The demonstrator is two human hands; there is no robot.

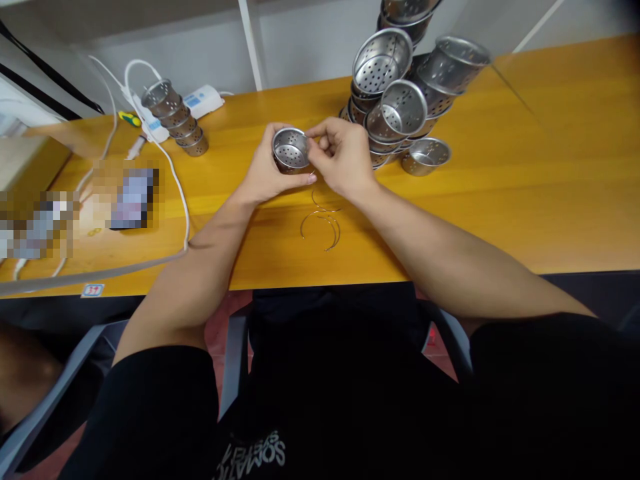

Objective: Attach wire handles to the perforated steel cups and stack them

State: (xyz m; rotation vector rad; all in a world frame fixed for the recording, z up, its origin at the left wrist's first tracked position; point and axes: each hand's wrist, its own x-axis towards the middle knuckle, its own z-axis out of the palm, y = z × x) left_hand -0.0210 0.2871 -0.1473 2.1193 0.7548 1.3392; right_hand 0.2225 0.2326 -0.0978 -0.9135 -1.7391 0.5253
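Observation:
A small metal cup with punched holes [291,148] is held just above the table in my left hand [267,170], its open mouth tilted toward me. The fingers wrap its far left side and the thumb stretches along the front. At the cup's right rim, my right hand [340,153] is closed in a pinch, seemingly on a thin curved wire [313,195] that shows below the fingers; its upper end is hidden. Several more curved wires [334,233] lie on the table below the hands.
Stacked perforated cups [395,113] rise at the back right, beside a single cup [427,157]. Another cup stack [175,119] leans at the left near a power strip [203,101]. A phone [134,199] and white cable [181,190] lie left on the wooden table [540,167].

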